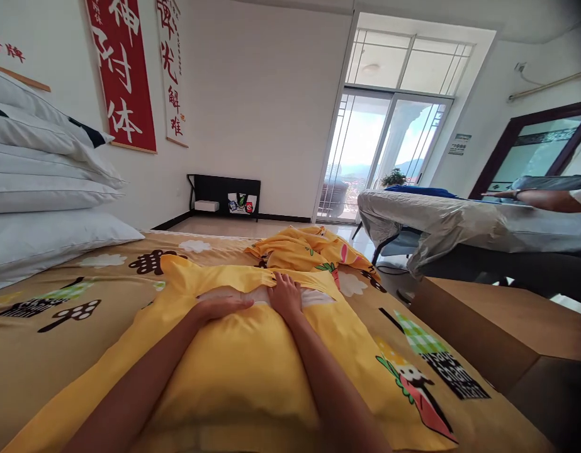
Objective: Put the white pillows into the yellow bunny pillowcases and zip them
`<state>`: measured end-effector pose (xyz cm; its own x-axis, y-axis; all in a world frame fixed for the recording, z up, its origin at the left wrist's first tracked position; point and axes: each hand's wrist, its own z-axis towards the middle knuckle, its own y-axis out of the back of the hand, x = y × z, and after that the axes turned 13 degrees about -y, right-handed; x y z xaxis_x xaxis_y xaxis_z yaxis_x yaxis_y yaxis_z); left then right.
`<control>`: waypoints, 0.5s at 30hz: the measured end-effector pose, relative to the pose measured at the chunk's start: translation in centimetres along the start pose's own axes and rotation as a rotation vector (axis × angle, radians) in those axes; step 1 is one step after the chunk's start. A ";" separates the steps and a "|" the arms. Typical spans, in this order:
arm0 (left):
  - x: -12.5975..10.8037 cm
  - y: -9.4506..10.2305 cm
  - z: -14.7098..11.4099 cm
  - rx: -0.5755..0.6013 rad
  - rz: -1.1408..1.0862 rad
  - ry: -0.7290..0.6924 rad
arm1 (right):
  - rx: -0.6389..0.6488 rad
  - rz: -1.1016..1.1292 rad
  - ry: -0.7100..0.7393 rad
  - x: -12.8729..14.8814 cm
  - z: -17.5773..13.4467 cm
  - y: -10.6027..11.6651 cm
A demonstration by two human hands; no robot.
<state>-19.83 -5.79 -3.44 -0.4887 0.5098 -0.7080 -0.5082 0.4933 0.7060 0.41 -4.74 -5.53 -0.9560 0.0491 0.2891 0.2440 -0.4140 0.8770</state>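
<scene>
A yellow pillowcase [243,371] with a plump filling lies in front of me on a patterned bed sheet. Across its far end runs a slit-like opening, where a strip of white pillow [318,297] shows. My left hand [226,306] rests flat along the near edge of this opening, fingers stretched to the right. Beside it, my right hand [285,296] lies across the opening, its fingers apart and touching the far flap of the case. Neither hand visibly lifts anything. A carrot print marks the case's right side.
White pillows [45,189] are stacked at the left. Crumpled yellow fabric [304,245] lies beyond the pillowcase. A cardboard box [498,327] stands right of the bed. Behind it, another person's arm [545,199] reaches over a plastic-covered table [422,214]. A black rack [224,189] stands by the wall.
</scene>
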 end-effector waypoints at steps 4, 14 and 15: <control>-1.3 0.5 -0.3 0.068 0.047 0.048 | 0.005 0.008 0.006 0.0 1.1 1.5; -0.9 -0.5 -0.9 -0.041 0.248 -0.052 | -0.112 -0.067 0.239 1.7 -0.5 9.6; -0.7 -0.7 -0.9 -0.093 0.236 -0.056 | -0.052 -0.104 0.276 1.5 -1.2 9.4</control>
<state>-19.79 -7.05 -3.46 -0.5631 0.6425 -0.5196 -0.4485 0.2905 0.8453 1.04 -9.66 2.71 -0.9854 -0.1519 0.0771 0.1401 -0.4656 0.8738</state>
